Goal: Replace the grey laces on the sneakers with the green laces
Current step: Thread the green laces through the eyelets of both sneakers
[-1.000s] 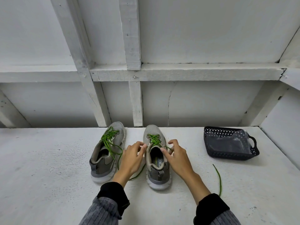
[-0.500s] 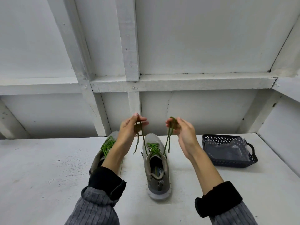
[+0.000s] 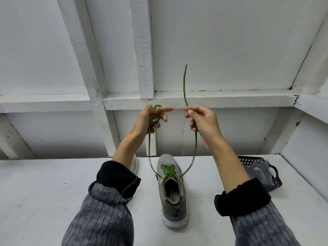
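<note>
Your grey sneaker (image 3: 171,190) sits on the white table (image 3: 44,192) between your forearms, toe away from you, with the green lace (image 3: 195,144) already crossed through its eyelets, so the risk I see is uneven ends or a lifted, tipped shoe if one hand pulls harder than the other, or an end slipping free before you tie it. Your left hand (image 3: 150,118) is raised above the shoe with fingers curled round a looped bunch of lace, forefinger pointing right. Your right hand (image 3: 202,119) is level with it and near it, pinching the other end, whose tip stands up above your fingers.
</note>
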{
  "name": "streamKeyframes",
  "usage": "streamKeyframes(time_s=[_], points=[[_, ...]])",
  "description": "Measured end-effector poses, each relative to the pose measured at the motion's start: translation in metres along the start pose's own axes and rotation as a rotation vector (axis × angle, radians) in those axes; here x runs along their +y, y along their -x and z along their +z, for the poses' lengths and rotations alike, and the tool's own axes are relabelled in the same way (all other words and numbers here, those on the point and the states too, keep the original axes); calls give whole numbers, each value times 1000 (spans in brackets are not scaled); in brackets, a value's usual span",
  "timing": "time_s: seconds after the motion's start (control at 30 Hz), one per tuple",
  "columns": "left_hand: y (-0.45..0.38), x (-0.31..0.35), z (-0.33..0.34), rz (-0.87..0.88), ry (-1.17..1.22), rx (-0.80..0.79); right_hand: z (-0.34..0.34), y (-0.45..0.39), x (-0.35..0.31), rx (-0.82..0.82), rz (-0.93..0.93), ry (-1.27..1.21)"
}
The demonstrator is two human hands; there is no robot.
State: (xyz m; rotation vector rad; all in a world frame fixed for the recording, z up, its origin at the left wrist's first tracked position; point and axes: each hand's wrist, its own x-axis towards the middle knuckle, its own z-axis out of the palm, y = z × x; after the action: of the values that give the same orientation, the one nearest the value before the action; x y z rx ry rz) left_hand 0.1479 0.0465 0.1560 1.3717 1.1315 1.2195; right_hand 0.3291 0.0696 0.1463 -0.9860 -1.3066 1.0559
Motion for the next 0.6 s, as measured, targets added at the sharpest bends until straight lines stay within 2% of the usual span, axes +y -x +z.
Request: streamKeyframes(time_s=[0.13, 0.23, 0.3, 0.47, 0.53, 0.6], points=[[-4, -23, -4, -256, -68, -24, -3, 8, 25, 31, 144, 96], [-1, -52, -6, -515, -158, -118, -5, 14, 51, 38, 243, 202], [2, -69, -7, -620, -249, -138, -6, 18, 67, 10, 311, 245], [4, -104, -12, -768, -263, -163, -10, 32, 95, -54, 415, 283], [4, -111, -13, -789, -266, -164, -11, 35, 102, -61, 427, 300], [3, -118, -12, -751, -368, -163, -11, 37, 108, -63, 443, 308]])
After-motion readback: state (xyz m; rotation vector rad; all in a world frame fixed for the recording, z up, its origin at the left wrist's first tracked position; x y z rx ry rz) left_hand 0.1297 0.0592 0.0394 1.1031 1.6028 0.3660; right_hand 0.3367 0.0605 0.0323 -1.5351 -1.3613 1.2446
